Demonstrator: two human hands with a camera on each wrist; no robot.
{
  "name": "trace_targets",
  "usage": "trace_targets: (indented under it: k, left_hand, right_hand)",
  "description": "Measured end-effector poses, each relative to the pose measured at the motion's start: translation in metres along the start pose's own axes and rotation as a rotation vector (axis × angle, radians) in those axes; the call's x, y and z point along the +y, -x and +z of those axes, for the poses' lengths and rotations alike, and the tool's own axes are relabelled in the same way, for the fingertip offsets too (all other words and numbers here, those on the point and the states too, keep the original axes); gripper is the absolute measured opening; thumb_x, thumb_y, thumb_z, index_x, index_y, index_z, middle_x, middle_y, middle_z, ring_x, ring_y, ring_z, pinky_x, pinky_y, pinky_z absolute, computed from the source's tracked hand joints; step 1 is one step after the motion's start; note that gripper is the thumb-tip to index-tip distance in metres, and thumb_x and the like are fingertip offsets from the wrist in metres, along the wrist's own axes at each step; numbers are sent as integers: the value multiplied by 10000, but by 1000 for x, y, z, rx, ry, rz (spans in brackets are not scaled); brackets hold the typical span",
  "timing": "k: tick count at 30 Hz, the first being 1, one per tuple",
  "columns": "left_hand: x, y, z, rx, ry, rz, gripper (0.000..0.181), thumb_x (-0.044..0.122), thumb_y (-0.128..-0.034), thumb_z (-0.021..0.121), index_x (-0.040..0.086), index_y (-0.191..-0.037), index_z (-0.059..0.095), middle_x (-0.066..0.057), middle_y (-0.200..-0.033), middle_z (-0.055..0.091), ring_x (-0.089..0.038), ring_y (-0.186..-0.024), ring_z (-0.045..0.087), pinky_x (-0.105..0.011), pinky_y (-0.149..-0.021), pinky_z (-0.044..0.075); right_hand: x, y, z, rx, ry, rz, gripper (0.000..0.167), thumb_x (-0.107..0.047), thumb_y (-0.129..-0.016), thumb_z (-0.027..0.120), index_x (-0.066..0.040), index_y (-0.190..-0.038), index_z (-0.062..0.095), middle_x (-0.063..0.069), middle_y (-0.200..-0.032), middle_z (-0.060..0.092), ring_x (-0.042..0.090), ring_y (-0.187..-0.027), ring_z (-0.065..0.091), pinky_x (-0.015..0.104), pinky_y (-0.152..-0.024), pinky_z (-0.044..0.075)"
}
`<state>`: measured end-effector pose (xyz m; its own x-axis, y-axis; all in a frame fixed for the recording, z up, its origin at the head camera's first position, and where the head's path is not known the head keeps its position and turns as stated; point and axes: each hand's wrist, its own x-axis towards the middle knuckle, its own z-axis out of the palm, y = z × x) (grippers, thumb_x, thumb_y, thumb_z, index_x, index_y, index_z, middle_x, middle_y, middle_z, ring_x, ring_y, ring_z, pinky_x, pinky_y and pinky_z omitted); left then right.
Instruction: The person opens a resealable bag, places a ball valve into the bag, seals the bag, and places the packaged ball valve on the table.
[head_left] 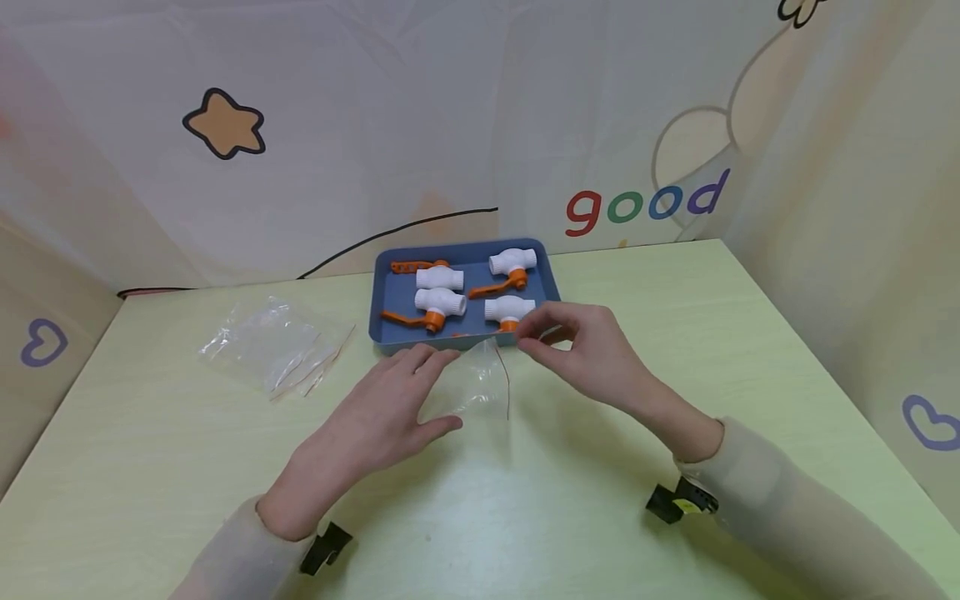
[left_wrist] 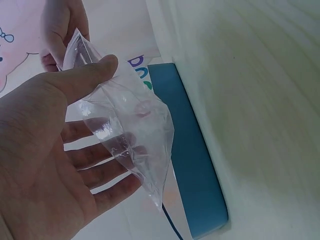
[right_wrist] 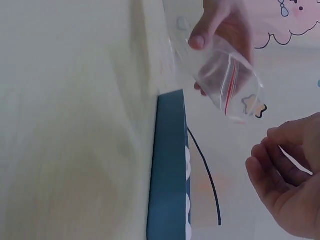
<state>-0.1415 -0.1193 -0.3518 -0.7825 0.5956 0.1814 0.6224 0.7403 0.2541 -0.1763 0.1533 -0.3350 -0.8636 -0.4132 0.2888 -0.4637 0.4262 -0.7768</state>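
A clear zip bag (head_left: 480,383) with a red seal line is held by my left hand (head_left: 393,408), the thumb on one face and the fingers behind it. Its mouth gapes in the right wrist view, facing my right hand (right_wrist: 292,175). That hand hovers just right of the bag with fingers loosely bent, apart from the plastic and holding nothing. Beyond both hands lies a blue tray (head_left: 384,287) of white ball valves, among them one valve (head_left: 441,302) with an orange lever. My right fingertips overlap the tray's front right edge in the head view.
More clear zip bags (head_left: 273,342) lie in a loose pile on the pale green table (head_left: 465,517), left of the tray. A printed curtain (head_left: 337,150) hangs behind the table and along its sides. Dark wrist cameras sit under both sleeves.
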Motion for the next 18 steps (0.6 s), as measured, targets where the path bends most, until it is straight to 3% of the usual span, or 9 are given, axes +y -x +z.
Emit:
trace_targets:
  k: [7,14,18]
  left_hand:
    - [1,0,1,-12,5,-7,751,406,-853,852,66,-1443,533,-84,-1285,590,-277,-1086,599,-455,-954,508]
    - [2,-1,1,-40,6,-25,749,413,-858,846,80,-1449,529,-85,-1279,594,-275,-1092,599,-469,-976,500]
    - [2,0,1,-44,5,-24,746,412,-862,843,78,-1449,526,-88,-1275,597,-278,-1093,599,-473,-983,494]
  right_hand:
    - [10,-24,-11,-30,146,54,216,-6,-919,750,18,-1128,703,145,-1081,707,242,-945,658,416,-854,580]
    - [25,-49,-14,-147,234,175,291,-42,-935,742,18,-1213,679,152,-1168,681,296,-1064,620,425,-934,544]
    - [31,-60,-12,-195,313,188,321,-31,-929,738,23,-1238,669,165,-1206,664,340,-1125,600,451,-980,517]
